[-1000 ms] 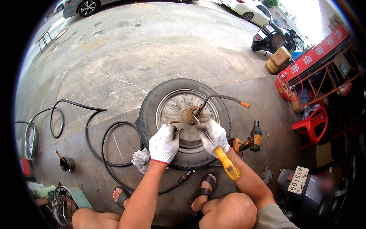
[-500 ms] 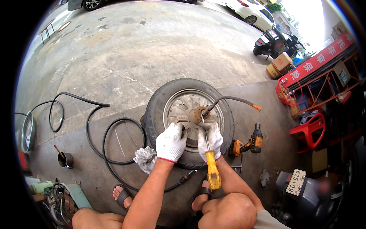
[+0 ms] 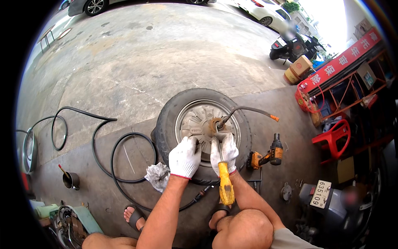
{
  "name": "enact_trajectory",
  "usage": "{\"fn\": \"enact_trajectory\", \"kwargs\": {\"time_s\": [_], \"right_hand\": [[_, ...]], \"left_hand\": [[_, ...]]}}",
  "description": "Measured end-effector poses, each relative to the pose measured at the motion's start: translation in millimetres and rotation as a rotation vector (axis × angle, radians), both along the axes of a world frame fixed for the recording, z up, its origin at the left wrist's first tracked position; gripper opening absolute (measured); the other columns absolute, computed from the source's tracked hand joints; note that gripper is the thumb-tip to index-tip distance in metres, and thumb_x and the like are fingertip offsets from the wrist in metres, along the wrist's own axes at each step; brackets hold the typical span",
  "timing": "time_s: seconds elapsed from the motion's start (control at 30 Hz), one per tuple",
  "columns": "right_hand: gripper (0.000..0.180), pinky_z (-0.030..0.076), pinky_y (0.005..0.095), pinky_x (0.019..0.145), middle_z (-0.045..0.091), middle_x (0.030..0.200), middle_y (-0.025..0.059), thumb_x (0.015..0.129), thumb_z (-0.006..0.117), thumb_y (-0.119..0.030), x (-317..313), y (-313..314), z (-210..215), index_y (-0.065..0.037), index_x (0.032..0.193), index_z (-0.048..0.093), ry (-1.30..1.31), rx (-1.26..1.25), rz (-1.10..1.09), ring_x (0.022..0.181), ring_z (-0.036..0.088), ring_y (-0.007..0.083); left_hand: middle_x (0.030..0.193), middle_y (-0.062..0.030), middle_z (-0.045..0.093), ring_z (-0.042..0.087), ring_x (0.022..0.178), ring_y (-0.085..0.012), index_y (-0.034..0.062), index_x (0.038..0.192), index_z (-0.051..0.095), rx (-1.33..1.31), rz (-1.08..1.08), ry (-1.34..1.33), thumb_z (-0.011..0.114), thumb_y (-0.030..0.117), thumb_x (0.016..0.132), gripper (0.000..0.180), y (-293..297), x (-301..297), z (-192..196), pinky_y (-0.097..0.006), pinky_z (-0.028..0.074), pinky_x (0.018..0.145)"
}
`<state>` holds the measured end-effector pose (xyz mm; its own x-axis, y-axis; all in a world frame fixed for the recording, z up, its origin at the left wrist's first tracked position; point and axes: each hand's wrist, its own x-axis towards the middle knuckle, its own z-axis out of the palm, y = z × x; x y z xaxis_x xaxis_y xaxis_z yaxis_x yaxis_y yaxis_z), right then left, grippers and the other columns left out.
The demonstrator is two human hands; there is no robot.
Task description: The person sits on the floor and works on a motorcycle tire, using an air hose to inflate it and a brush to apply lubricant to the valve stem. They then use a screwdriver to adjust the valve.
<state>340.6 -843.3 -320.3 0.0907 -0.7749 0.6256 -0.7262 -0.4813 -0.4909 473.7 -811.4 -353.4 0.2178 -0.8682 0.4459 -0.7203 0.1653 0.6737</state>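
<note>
A black tyre [image 3: 171,108] on a dusty grey hub wheel [image 3: 192,120] lies flat on the floor in front of my feet. My right hand [image 3: 225,150], in a white knit glove, is closed round the metal shaft of a screwdriver. The screwdriver's yellow handle [image 3: 226,186] points back toward me, and its tip is hidden near the brown toothed ring [image 3: 214,124] at the hub. From the axle a black cable [image 3: 248,108] with an orange end bends to the right. My gloved left hand [image 3: 184,158] rests over the wheel's near left part, fingers curled; anything inside them is hidden.
A cordless impact wrench [image 3: 268,155] stands right of the tyre. Black hose [image 3: 112,157] coils at the left beside a crumpled white rag [image 3: 157,176] and a dark cup [image 3: 71,181]. Farther right are a red plastic stool [image 3: 335,137] and a red basket [image 3: 304,101].
The view has shifted slightly. My right hand, with the screwdriver, has moved a little left, closer to my left hand. The wheel stays in its place.
</note>
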Motion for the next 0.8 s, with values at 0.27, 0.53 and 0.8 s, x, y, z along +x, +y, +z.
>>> {"fn": "enact_trajectory", "kwargs": {"time_s": [0.27, 0.53, 0.8], "right_hand": [[0.012, 0.054, 0.0385, 0.073, 0.067, 0.093, 0.0149, 0.085, 0.066, 0.002, -18.6, -3.3, 2.3, -0.002, 0.095, 0.062, -0.173, 0.139, 0.113, 0.079, 0.067, 0.0326], [0.014, 0.053, 0.0318, 0.074, 0.065, 0.089, 0.0113, 0.086, 0.063, 0.008, -43.6, 8.3, -2.8, 0.0, 0.097, 0.062, -0.488, 0.305, 0.08, 0.081, 0.066, 0.0199], [0.014, 0.053, 0.0331, 0.077, 0.065, 0.093, 0.0132, 0.085, 0.064, 0.007, -60.5, 0.6, 4.5, 0.0, 0.097, 0.063, -0.401, 0.346, 0.241, 0.084, 0.066, 0.0234]], "left_hand": [[0.085, -0.0122, 0.065, 0.067, 0.077, -0.033, 0.0078, 0.093, 0.065, 0.06, -0.011, 0.026, 0.074, 0.015, 0.083, 0.016, 1.7, -1.5, 5.5, -0.041, 0.053, 0.068], [0.085, -0.0126, 0.066, 0.068, 0.076, -0.0328, 0.0062, 0.09, 0.065, 0.073, 0.004, 0.017, 0.075, 0.012, 0.082, 0.014, 0.1, -4.9, 10.4, -0.04, 0.053, 0.069], [0.085, -0.012, 0.065, 0.066, 0.078, -0.0328, 0.0071, 0.09, 0.063, 0.097, 0.007, -0.012, 0.073, 0.014, 0.083, 0.013, -0.1, -9.5, 12.0, -0.041, 0.053, 0.068]]}}
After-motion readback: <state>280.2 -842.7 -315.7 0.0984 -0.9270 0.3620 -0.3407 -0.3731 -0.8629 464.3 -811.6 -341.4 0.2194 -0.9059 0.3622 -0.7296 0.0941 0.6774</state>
